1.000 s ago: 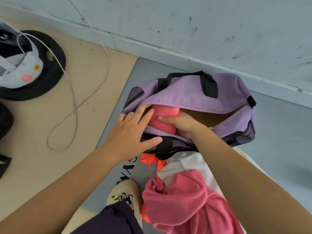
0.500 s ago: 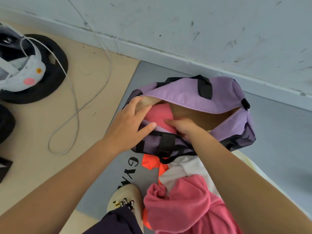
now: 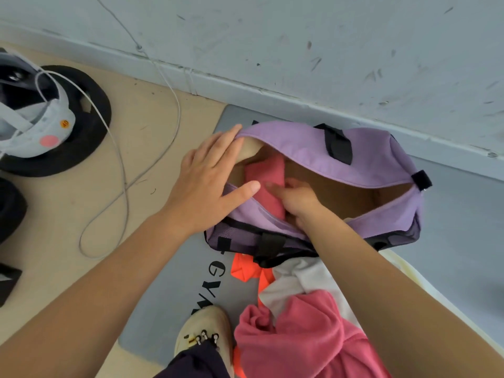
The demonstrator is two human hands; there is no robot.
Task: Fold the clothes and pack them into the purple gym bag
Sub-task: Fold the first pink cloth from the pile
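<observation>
The purple gym bag (image 3: pixel 321 148) lies open on a grey mat by the wall. A folded pink garment (image 3: pixel 266 175) stands inside its left end. My left hand (image 3: pixel 210 181) lies flat with straight fingers against the bag's left end, its thumb on the near rim. My right hand (image 3: pixel 297 197) reaches into the opening and presses the pink garment, its fingers partly hidden inside. In front of the bag lies a loose heap: a pink garment (image 3: pixel 305 334), a white one (image 3: pixel 308 279) and an orange one (image 3: pixel 245 268).
The grey mat (image 3: pixel 174 290) carries black lettering. A white cable (image 3: pixel 120 165) loops over the wooden floor at left, next to a black round base (image 3: pixel 90 126) with a pale headset. My shoe (image 3: pixel 204 334) stands on the mat. The wall runs close behind the bag.
The bag's opening has spread wider. The folded pink garment has gone deeper into the left end. My left hand has shifted up along the bag's left end and flattened.
</observation>
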